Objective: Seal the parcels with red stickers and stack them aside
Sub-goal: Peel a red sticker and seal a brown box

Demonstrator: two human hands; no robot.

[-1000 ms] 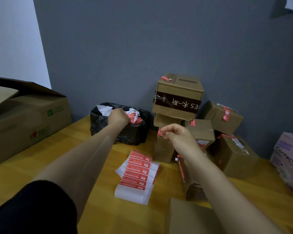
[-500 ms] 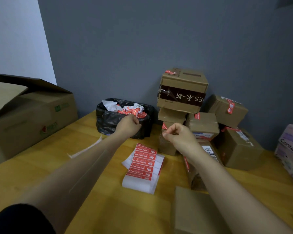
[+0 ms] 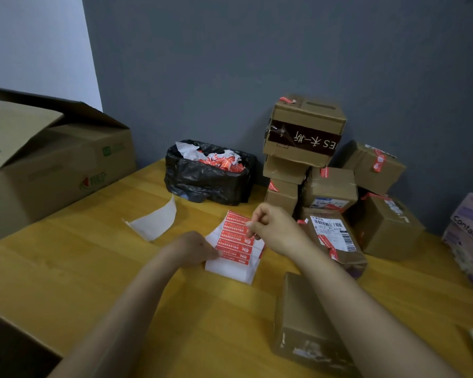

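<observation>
Both hands on sticker sheet (image 3: 234, 242), mid-table.
Glossy white backing, red rectangular strips. Left hand (image 3: 191, 248) presses its left edge, fingers flat; right hand (image 3: 273, 230) pinches its right edge. Matte brown cardboard parcel (image 3: 303, 323) near-right.

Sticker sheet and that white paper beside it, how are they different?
The sticker sheet carries rows of red stickers; the white paper is bare. The left hand touches and right hand pinches the sticker sheet; the white paper lies alone, one end curling up. Both rest on the table.
</observation>
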